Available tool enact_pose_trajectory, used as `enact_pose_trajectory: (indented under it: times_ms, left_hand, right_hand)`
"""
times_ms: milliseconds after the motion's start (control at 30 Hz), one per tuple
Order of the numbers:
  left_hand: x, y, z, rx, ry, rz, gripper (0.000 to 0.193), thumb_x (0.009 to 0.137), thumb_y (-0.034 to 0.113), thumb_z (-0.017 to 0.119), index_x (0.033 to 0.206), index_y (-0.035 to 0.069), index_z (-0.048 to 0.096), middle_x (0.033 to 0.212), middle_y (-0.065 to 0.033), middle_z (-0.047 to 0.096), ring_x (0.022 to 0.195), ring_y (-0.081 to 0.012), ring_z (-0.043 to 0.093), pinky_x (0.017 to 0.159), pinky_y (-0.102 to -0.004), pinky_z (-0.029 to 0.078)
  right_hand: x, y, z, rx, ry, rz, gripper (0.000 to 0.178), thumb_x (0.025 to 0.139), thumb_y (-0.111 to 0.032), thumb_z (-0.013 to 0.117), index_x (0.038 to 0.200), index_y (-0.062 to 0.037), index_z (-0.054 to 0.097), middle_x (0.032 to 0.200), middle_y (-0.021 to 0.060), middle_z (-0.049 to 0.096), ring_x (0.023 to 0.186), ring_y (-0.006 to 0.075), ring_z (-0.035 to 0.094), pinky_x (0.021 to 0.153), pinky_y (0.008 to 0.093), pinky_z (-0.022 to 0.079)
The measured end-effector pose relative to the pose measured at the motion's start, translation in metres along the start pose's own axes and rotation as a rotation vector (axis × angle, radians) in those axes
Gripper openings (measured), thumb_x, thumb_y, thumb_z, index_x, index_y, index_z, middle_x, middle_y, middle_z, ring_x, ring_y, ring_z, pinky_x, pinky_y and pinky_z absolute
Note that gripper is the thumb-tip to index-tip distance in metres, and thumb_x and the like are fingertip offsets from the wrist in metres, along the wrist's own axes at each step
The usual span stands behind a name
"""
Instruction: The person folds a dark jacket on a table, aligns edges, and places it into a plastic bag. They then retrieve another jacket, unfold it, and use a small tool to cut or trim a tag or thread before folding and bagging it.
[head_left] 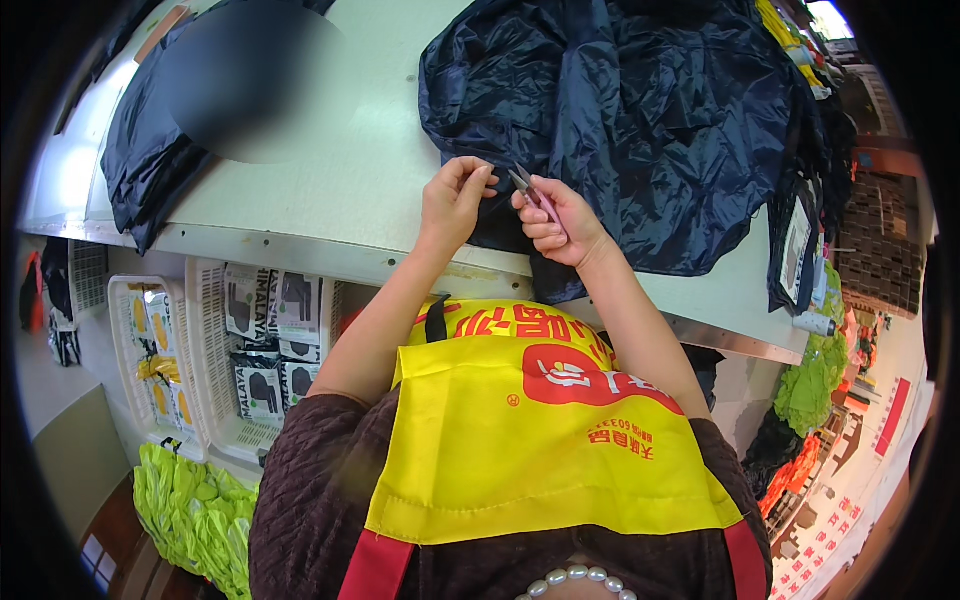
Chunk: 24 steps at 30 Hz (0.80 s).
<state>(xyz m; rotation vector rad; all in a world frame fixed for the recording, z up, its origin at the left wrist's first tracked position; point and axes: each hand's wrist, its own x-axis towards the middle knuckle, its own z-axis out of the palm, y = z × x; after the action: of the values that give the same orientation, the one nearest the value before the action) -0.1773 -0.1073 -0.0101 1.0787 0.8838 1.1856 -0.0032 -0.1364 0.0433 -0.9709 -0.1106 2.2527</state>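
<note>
My right hand point(565, 222) is wrapped around a pair of thread snips point(541, 199) with pinkish handles. Their pointed blades aim up and left, towards my left hand point(455, 205). That hand is pinched, thumb against fingers; anything between the fingertips is too small to make out. Both hands are over the near edge of a shiny dark navy garment point(650, 150), thin and crumpled, spread over the right half of the pale worktable point(330, 180). A fold of it hangs over the table's front edge between my forearms.
Another dark garment point(150, 150) lies at the table's left. Below the edge stand white plastic baskets point(200, 300) with flat printed packages. Yellow-green fabric point(195, 515) is piled lower left. At the right corner are a packaged item point(796, 245) and a small spool point(815, 323).
</note>
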Motion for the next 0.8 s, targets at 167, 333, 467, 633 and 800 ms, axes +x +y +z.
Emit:
enact_pose_trajectory:
  times_ms: [167,333,467,633,800]
  left_hand:
    - [-0.002,0.001,-0.003,0.003,-0.007,0.011,0.013,0.092,0.008,0.053,0.098,-0.003,0.056,0.093,-0.0078,0.06,0.085,-0.0144,0.061,0.071,-0.0254,0.053]
    - [-0.004,0.004,-0.007,-0.135,-0.018,-0.01,0.014,0.093,0.01,0.052,0.099,-0.002,0.055,0.096,-0.0087,0.059,0.087,-0.0153,0.061,0.073,-0.0263,0.053]
    - [-0.006,0.012,-0.006,-0.252,-0.006,-0.055,0.014,0.093,0.012,0.052,0.097,-0.001,0.055,0.097,-0.0095,0.059,0.088,-0.016,0.061,0.074,-0.027,0.053]
    - [-0.003,0.02,-0.008,-0.26,0.036,-0.038,0.014,0.093,0.013,0.052,0.097,0.0,0.055,0.095,-0.0095,0.06,0.086,-0.0158,0.061,0.074,-0.0272,0.053]
    - [-0.005,0.02,-0.01,-0.268,0.038,-0.051,0.013,0.093,0.012,0.053,0.097,0.0,0.055,0.094,-0.0092,0.06,0.085,-0.0155,0.061,0.073,-0.0274,0.053]
  right_hand:
    - [0.001,0.0,0.003,0.002,-0.024,0.027,0.035,0.095,-0.034,0.044,0.087,-0.0039,0.058,0.055,-0.0037,0.047,0.038,0.0014,0.038,0.033,0.0122,0.031]
    - [0.002,0.001,0.001,-0.06,-0.048,0.012,0.033,0.092,-0.036,0.05,0.085,-0.0046,0.057,0.056,-0.0046,0.046,0.039,0.0012,0.038,0.033,0.0126,0.029]
    - [-0.002,0.016,0.023,-0.854,0.313,-0.35,0.028,0.08,-0.031,0.068,0.078,-0.0057,0.057,0.06,-0.0043,0.047,0.051,0.0037,0.04,0.046,0.019,0.033]
    - [-0.005,0.016,0.026,-1.305,0.224,-0.37,0.028,0.078,-0.028,0.07,0.074,-0.0039,0.056,0.062,-0.0016,0.048,0.06,0.0061,0.042,0.054,0.0238,0.037]
    - [0.002,0.014,0.037,-1.042,0.512,-0.932,0.025,0.081,-0.022,0.068,0.081,0.0007,0.059,0.069,-0.0002,0.053,0.064,0.0061,0.046,0.058,0.0214,0.04]
